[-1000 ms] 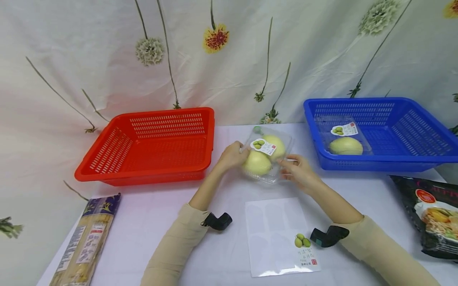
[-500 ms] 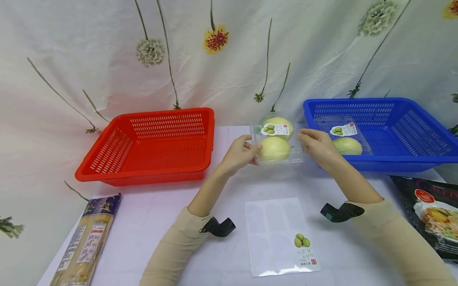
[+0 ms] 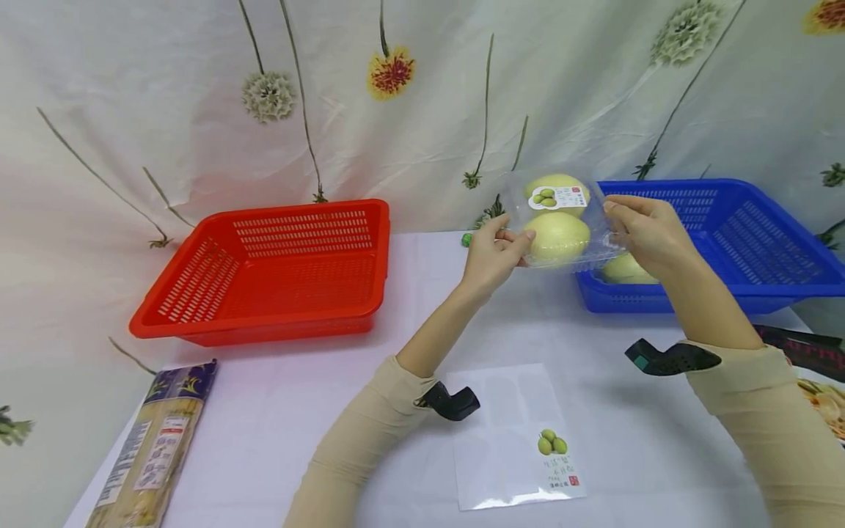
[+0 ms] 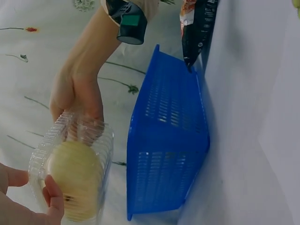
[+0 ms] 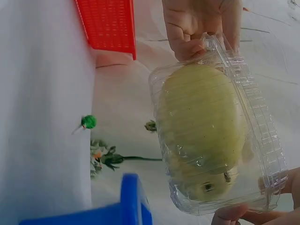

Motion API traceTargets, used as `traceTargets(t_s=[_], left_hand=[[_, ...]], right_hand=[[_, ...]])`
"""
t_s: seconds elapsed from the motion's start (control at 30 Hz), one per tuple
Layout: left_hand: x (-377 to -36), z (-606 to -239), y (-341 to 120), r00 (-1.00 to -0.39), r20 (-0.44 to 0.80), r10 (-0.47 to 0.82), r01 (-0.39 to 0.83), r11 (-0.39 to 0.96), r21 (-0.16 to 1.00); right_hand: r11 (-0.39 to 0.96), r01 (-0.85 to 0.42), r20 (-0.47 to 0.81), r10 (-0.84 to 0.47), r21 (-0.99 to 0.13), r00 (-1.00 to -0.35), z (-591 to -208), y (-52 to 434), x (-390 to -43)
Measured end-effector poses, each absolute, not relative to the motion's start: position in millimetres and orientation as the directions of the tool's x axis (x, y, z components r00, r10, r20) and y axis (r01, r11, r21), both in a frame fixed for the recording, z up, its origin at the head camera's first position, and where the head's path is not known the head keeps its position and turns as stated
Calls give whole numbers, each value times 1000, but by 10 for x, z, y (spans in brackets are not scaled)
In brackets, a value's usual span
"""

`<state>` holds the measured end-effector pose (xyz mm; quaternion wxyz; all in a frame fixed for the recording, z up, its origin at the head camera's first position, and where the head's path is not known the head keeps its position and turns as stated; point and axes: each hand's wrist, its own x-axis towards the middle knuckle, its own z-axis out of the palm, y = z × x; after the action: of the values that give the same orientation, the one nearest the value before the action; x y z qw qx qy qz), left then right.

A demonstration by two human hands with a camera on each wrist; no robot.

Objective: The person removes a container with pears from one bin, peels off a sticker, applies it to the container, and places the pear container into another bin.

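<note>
A clear plastic clamshell box (image 3: 560,222) with two pale green fruits and a labelled lid is held in the air above the table, just left of the blue basket (image 3: 759,242). My left hand (image 3: 496,253) grips the box's left end, thumb on the front. My right hand (image 3: 643,231) grips its right end. The left wrist view shows the box (image 4: 75,178) with one fruit between both hands. The right wrist view shows the box (image 5: 215,131) from below. A second fruit box (image 3: 623,269) lies inside the blue basket, partly hidden behind my right hand.
An empty red basket (image 3: 277,268) stands at the left. A noodle packet (image 3: 148,458) lies at the front left, a white label sheet (image 3: 518,440) at the front centre, a dark snack bag (image 3: 815,367) at the right. A small green object (image 3: 467,239) lies by the backdrop.
Both hands have lifted the box off the table and carried it up and to the right, from the table's centre to the blue basket's left edge.
</note>
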<state>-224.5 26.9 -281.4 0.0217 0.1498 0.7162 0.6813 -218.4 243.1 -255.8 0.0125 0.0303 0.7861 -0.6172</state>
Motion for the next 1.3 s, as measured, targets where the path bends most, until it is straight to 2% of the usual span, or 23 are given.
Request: traceTargets(t_s=[0.23, 0.3, 0.47, 0.53, 0.67, 0.9, 1.1, 1.3], left_hand=[[-2304, -2751, 714, -954, 166, 248, 174, 10, 985], [-2329, -2745, 855, -952, 171, 254, 185, 32, 982], [-2357, -2723, 1195, -944, 168, 285, 208, 115, 971], [-2362, -2730, 1322, -945, 148, 292, 199, 153, 968], [-2377, -2779, 1565, -951, 66, 301, 115, 148, 982], [-2428, -2881, 1859, -937, 0, 349, -19, -51, 998], [-2442, -2973, 1950, -943, -23, 331, -44, -57, 997], [-2457, -3032, 1996, -944, -111, 310, -114, 8, 993]], right_hand=[[308, 96, -59, 130, -947, -990, -2530, 2891, -2303], [247, 99, -58, 165, -964, -984, -2595, 3099, -2393], [-36, 49, -56, 218, -998, -974, -2779, 3632, -2591], [-73, 29, -46, 231, -997, -972, -2824, 3778, -2610], [-52, 10, -24, 287, -999, -958, -3011, 4179, -2718], [24, 12, -3, 345, -1000, -939, -3371, 4918, -3018], [63, 82, -53, 373, -995, -926, -3502, 5065, -3121], [138, 164, -104, 362, -977, -926, -3542, 5074, -3179]])
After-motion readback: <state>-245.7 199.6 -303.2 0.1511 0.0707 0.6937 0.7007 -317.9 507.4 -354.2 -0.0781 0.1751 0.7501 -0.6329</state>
